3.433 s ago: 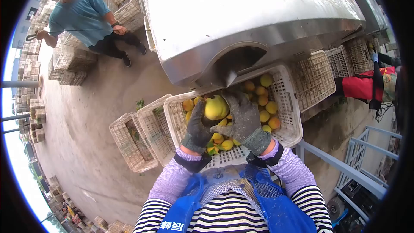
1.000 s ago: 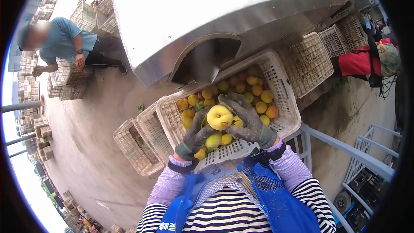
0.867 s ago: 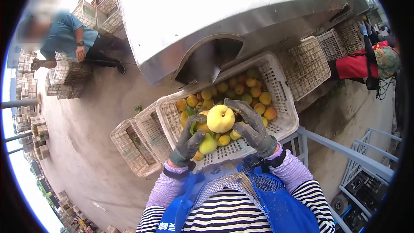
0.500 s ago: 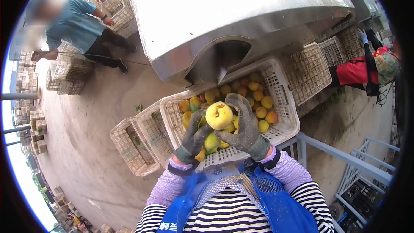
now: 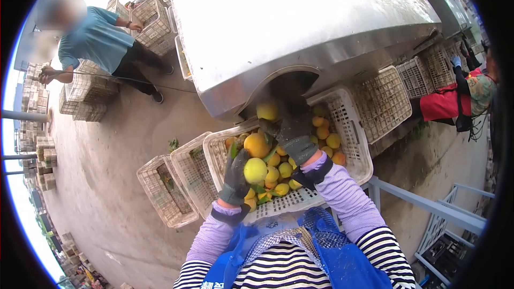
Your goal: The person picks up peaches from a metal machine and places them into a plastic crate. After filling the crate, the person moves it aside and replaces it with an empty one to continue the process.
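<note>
My right hand (image 5: 296,131), in a dark dusty glove, reaches to the mouth of the metal machine (image 5: 286,83). A yellow peach (image 5: 267,110) is against its thumb side; the fingertips are blurred and in shadow. Lower left, my gloved left hand (image 5: 234,177) curls around a yellow-green peach (image 5: 255,170). Just above that sits a larger orange peach (image 5: 257,145) with a green leaf, close to the left fingertips. Beneath both hands is a white plastic crate (image 5: 357,152) partly filled with yellow and orange peaches and some leaves.
More crates stand left (image 5: 166,192) and right (image 5: 383,104) of the full one. A blue-grey metal rail (image 5: 428,199) runs at the right. One person in a blue shirt (image 5: 101,40) holds a thin line at the left; another in a red apron (image 5: 441,99) is at the right.
Both hands were together around one yellow peach over the crate. They have separated: the right moved up to the machine's mouth, the left stays low at the left with a yellow-green peach.
</note>
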### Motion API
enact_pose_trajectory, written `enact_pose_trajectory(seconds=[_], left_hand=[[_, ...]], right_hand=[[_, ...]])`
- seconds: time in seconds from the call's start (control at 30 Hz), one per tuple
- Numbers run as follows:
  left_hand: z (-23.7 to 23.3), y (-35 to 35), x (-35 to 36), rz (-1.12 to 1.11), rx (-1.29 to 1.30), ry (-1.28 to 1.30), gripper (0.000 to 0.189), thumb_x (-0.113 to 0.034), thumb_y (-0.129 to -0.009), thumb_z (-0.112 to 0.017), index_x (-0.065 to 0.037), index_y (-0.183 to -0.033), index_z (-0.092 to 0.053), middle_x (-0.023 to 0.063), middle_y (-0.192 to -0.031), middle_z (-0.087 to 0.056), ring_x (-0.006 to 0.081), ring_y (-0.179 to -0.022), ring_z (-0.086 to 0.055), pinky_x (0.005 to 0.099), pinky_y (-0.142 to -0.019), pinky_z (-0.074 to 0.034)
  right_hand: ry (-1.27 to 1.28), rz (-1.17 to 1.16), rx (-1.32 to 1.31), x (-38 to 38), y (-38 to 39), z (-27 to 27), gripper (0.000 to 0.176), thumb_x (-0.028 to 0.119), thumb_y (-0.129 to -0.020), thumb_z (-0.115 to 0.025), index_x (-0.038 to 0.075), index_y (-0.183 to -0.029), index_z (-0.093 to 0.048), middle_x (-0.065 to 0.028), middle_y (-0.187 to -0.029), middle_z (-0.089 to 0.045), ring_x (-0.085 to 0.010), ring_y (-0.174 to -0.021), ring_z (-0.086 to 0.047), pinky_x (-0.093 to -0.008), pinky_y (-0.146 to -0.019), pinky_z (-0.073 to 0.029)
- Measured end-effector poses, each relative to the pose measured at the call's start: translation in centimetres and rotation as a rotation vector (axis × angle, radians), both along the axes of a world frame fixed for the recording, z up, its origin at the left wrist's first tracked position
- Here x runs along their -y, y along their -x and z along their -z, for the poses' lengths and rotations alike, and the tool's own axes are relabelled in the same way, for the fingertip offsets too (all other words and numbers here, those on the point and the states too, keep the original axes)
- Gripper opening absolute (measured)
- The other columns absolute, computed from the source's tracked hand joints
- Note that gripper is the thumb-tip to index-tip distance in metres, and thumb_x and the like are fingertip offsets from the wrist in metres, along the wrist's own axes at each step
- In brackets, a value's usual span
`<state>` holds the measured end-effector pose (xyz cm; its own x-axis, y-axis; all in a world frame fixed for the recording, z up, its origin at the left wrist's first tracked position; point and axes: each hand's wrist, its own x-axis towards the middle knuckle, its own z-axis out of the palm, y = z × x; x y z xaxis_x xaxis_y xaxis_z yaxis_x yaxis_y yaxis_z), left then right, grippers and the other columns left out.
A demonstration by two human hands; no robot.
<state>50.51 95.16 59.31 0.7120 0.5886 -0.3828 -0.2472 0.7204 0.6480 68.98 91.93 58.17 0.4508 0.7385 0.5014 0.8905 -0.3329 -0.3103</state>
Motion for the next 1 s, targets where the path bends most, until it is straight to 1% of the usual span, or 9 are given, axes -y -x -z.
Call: enact_pose_trajectory(seconds=[0.1, 0.27, 0.37, 0.6, 0.7, 0.8, 0.83, 0.93, 1.0], left_hand=[[1.4, 1.9, 0.3, 0.144, -0.198, -0.423, 0.048, -0.026, -0.104, -0.046, 0.004, -0.141, -0.044, 0.0210, -0.135, -0.057, 0.0299, -0.119, -0.062, 0.0389, -0.099, -0.055], [-0.2, 1.7, 0.6, -0.024, 0.027, 0.119, 0.053, -0.028, -0.104, -0.047, 0.005, -0.144, -0.040, 0.0210, -0.137, -0.055, 0.0302, -0.118, -0.062, 0.0397, -0.097, -0.057], [3.0, 2.2, 0.9, 0.004, -0.056, -0.032, 0.056, -0.032, -0.103, -0.049, 0.004, -0.145, -0.039, 0.0213, -0.137, -0.055, 0.0321, -0.120, -0.061, 0.0421, -0.094, -0.059], [0.0, 1.3, 0.8, 0.016, 0.210, 0.270, 0.051, -0.029, -0.102, -0.053, 0.000, -0.143, -0.044, 0.0172, -0.132, -0.059, 0.0265, -0.119, -0.062, 0.0376, -0.097, -0.056], [0.4, 0.2, 1.6, 0.023, 0.154, -0.253, 0.059, -0.043, -0.103, -0.050, -0.001, -0.144, -0.042, 0.0170, -0.134, -0.057, 0.0290, -0.117, -0.062, 0.0394, -0.098, -0.054], [-2.4, 0.3, 1.9, -0.048, 0.084, -0.017, 0.044, -0.029, -0.105, -0.047, -0.001, -0.139, -0.046, 0.0156, -0.131, -0.059, 0.0254, -0.114, -0.064, 0.0372, -0.095, -0.056], [-0.6, 1.2, 1.5, -0.001, -0.044, -0.170, 0.047, -0.026, -0.105, -0.048, -0.002, -0.145, -0.041, 0.0151, -0.135, -0.056, 0.0248, -0.116, -0.062, 0.0359, -0.098, -0.053], [-1.0, 1.5, 1.3, 0.074, -0.230, -0.360, 0.052, -0.023, -0.104, -0.050, -0.002, -0.150, -0.036, 0.0143, -0.137, -0.054, 0.0243, -0.120, -0.060, 0.0345, -0.101, -0.051], [-1.9, 0.9, 1.7, 0.120, -0.123, -0.197, 0.055, -0.021, -0.103, -0.051, -0.002, -0.152, -0.033, 0.0142, -0.137, -0.054, 0.0237, -0.121, -0.058, 0.0343, -0.102, -0.050]], right_hand=[[0.045, 0.006, -0.117, 0.0, -0.5, -0.1, 0.072, 0.045, -0.071, -0.084, 0.005, -0.125, -0.059, -0.0175, -0.110, -0.066, -0.0379, -0.098, -0.064, -0.0462, -0.083, -0.053], [0.040, -0.086, -0.236, -2.3, -1.9, 0.6, 0.071, 0.048, -0.072, -0.083, 0.005, -0.124, -0.059, -0.0174, -0.110, -0.065, -0.0378, -0.095, -0.063, -0.0493, -0.082, -0.049], [0.283, -0.201, -0.385, -4.2, -3.1, -0.3, 0.061, 0.038, -0.073, -0.084, 0.004, -0.118, -0.060, -0.0152, -0.109, -0.066, -0.0350, -0.098, -0.064, -0.0458, -0.083, -0.052], [0.112, -0.411, -0.821, 3.7, 0.3, -4.9, 0.071, 0.034, -0.076, -0.085, 0.002, -0.131, -0.055, -0.0152, -0.122, -0.063, -0.0261, -0.112, -0.061, -0.0368, -0.096, -0.050], [0.161, -0.463, -0.798, 5.7, 2.3, -4.8, 0.070, 0.039, -0.078, -0.083, 0.002, -0.131, -0.056, -0.0167, -0.118, -0.065, -0.0311, -0.109, -0.064, -0.0395, -0.094, -0.052], [0.094, -0.398, -1.595, 6.6, 1.1, -6.7, 0.061, 0.036, -0.085, -0.078, 0.002, -0.130, -0.057, -0.0122, -0.117, -0.065, -0.0204, -0.111, -0.061, -0.0345, -0.096, -0.049], [0.027, -0.351, -1.737, 7.2, 0.8, -6.8, 0.053, 0.037, -0.092, -0.071, 0.001, -0.128, -0.059, -0.0079, -0.114, -0.065, -0.0143, -0.108, -0.060, -0.0308, -0.095, -0.049], [-0.069, -0.282, -1.828, 8.5, 0.5, -6.3, 0.056, 0.044, -0.095, -0.066, 0.000, -0.128, -0.059, -0.0081, -0.115, -0.066, -0.0168, -0.106, -0.062, -0.0310, -0.096, -0.048], [-0.033, -0.344, -1.730, 8.3, 1.0, -5.6, 0.059, 0.048, -0.096, -0.064, 0.000, -0.131, -0.058, -0.0100, -0.114, -0.066, -0.0188, -0.105, -0.062, -0.0320, -0.096, -0.048]])
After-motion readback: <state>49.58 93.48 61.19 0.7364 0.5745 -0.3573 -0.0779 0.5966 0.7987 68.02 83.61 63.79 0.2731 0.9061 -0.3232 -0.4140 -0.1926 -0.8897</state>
